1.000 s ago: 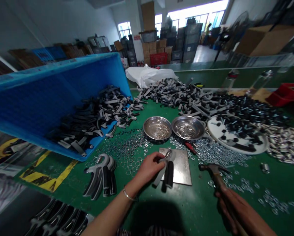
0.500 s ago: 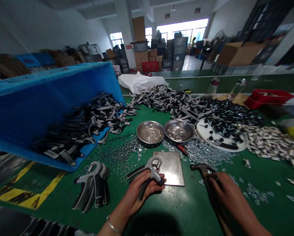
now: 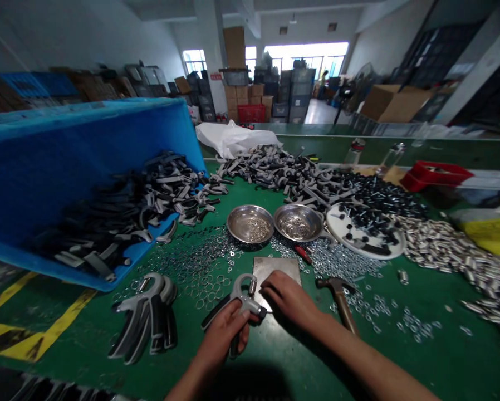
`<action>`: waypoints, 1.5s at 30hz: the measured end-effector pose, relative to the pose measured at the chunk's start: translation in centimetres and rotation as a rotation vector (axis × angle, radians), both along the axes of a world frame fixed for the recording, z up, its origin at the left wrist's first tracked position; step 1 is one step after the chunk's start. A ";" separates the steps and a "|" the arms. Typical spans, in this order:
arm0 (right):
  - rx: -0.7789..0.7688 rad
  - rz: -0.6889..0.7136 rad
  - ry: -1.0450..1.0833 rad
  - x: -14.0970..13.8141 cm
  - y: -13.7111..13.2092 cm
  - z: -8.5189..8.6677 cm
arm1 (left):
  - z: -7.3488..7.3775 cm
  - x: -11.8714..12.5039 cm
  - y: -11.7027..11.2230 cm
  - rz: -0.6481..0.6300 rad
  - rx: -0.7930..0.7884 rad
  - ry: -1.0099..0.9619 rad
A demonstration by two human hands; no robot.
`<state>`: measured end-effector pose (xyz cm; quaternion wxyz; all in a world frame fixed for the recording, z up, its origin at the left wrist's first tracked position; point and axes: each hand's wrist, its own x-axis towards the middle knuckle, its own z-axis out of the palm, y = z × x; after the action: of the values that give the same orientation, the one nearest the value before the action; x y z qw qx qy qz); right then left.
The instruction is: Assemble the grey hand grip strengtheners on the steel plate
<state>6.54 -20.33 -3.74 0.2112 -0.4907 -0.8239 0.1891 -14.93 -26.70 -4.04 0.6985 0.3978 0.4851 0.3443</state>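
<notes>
My left hand is wrapped round a grey and black hand grip strengthener with a coil spring, held at the near left corner of a flat metal plate. Over that plate, my right hand is closed with its fingertips together beside the strengthener's spring end; what they pinch, if anything, is hidden. To the right, a claw hammer lies on the green table, clear of both hands. A small stack of assembled hand grips stands left of my left hand.
A blue crate of grip handles lies tipped at the left. Behind the plate are two metal bowls of small parts and a white plate with black-headed bolts. Loose nuts and rings, handles and metal cylinders cover the table.
My right hand has let go of the hammer and moved left, over the metal plate beside the strengthener. The hammer now lies on the table. My left hand keeps the strengthener, turned slightly.
</notes>
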 end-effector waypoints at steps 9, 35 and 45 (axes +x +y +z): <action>0.124 -0.356 -0.375 11.0 14.6 4.2 | 3.4 4.0 2.7 -0.244 0.493 0.881; -0.156 -0.019 -0.010 6.6 5.5 3.6 | -0.6 8.5 7.1 -0.158 0.864 1.115; -0.138 0.012 -0.085 4.8 4.0 0.6 | -1.4 8.6 7.1 -0.127 0.883 1.126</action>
<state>11.30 -16.29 -3.09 0.1408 -0.5069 -0.8200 0.2255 -6.35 -19.65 -5.47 0.1350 0.7879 0.5631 0.2097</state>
